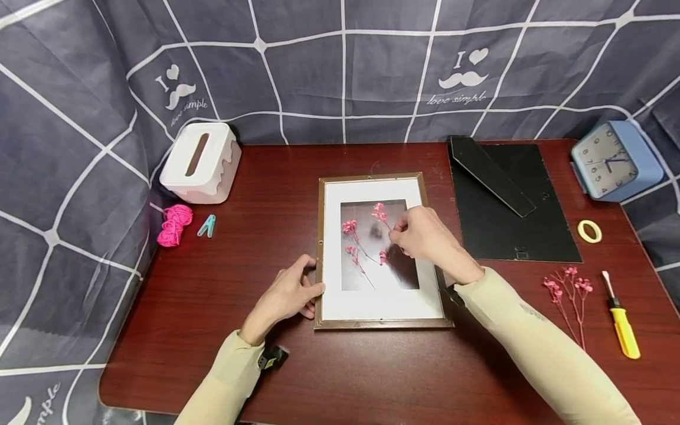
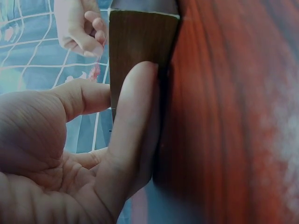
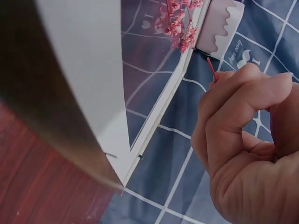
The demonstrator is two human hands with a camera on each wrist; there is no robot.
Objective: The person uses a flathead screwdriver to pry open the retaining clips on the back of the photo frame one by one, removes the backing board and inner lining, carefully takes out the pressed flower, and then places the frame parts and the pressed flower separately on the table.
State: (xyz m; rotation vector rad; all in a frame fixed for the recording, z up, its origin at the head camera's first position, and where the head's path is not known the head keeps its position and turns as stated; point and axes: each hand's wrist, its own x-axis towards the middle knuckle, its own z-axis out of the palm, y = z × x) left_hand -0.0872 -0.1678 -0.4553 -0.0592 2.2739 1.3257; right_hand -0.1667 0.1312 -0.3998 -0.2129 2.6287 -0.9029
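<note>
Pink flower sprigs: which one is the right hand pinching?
The top sprig inside the frame, under the right hand; the spare bunch lies untouched by the screwdriver.

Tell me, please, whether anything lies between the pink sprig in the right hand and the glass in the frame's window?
Nothing visible does. The right hand pinches the sprig directly over the glass, which holds only other pink sprigs. The black backing board lies off to the right, and the left hand only touches the frame's edge.

Dark red wooden table, grey grid-patterned cloth backdrop, seemingly draped
</note>
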